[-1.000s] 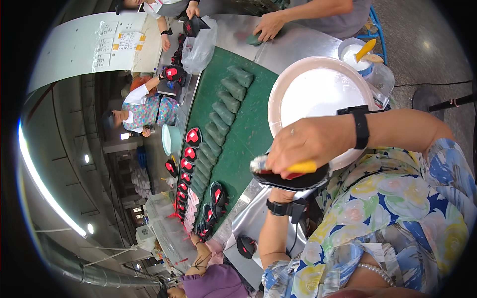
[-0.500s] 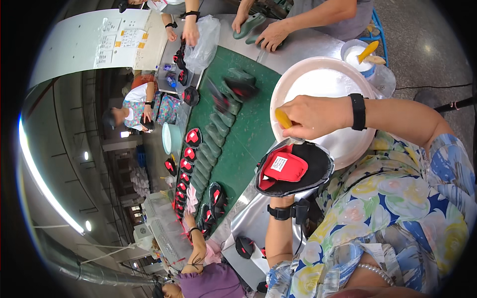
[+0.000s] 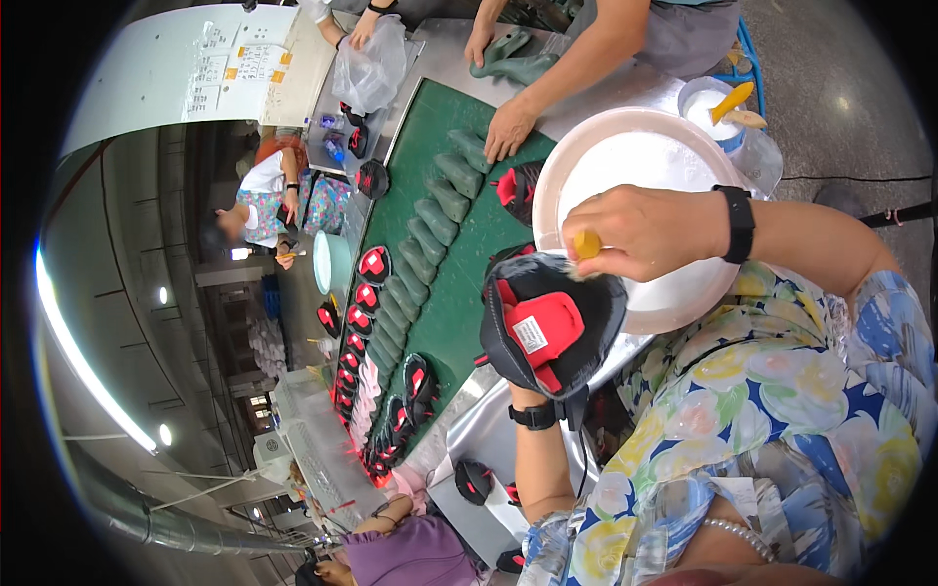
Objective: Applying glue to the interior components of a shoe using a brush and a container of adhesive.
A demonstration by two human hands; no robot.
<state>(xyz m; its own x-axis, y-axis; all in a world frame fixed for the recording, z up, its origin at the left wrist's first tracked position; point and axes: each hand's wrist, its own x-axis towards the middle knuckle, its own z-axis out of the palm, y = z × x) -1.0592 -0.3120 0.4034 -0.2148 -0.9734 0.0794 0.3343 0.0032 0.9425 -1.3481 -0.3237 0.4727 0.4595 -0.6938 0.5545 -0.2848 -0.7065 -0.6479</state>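
Note:
My right hand is closed round the yellow handle of a brush. Its pale bristles touch the black lining at the edge of a shoe upper, which is black outside with a red tongue and a white label. My left hand is hidden behind the upper, which rests on it; only the left wrist with its black band shows below. Just beyond the upper stands a wide pale basin of white liquid, partly under my right hand. Another black and red upper lies beside the basin.
A green belt carries a row of grey-green shoe lasts and several uppers. A co-worker's hand reaches onto its far end. A small tub with yellow-handled brush stands behind the basin. Other people work around the belt.
The upper has turned and shifted slightly left, and the brush now meets its lining edge at the right. A co-worker's hand has come onto the belt; a black and red upper now lies beside the basin.

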